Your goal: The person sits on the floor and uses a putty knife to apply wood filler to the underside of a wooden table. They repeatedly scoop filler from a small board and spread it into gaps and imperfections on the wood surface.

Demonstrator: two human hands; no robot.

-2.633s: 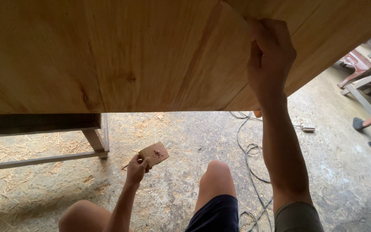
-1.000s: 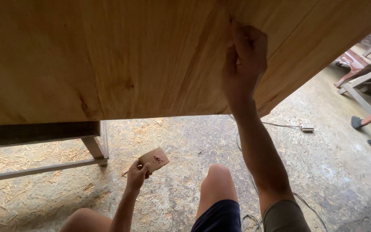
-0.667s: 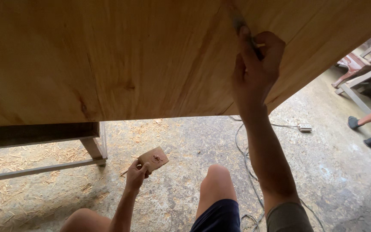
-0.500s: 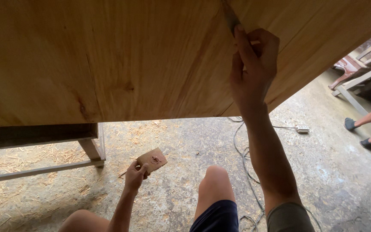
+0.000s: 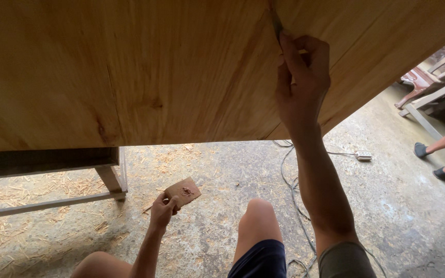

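Note:
A big pale wooden panel (image 5: pixel 171 67) fills the upper part of the head view, seen from below. My right hand (image 5: pixel 303 85) is raised against it, fingers pinched on a small dark tool (image 5: pixel 276 23) whose tip lies in a seam of the wood. Lower down, my left hand (image 5: pixel 161 209) holds a small brown square card (image 5: pixel 183 191) with a dab of reddish paste on it, above the floor. My bare knee (image 5: pixel 257 216) sits between the two arms.
The concrete floor (image 5: pixel 397 206) is strewn with wood shavings on the left. A wooden frame leg (image 5: pixel 110 177) stands at left. Cables (image 5: pixel 289 170) and a socket block (image 5: pixel 362 155) lie on the floor. Another person's legs (image 5: pixel 441 154) and timber pieces are at right.
My right hand slid along the seam, first left and then back right and up, and now pinches the dark tool against the wood. The left hand with the card stayed nearly still.

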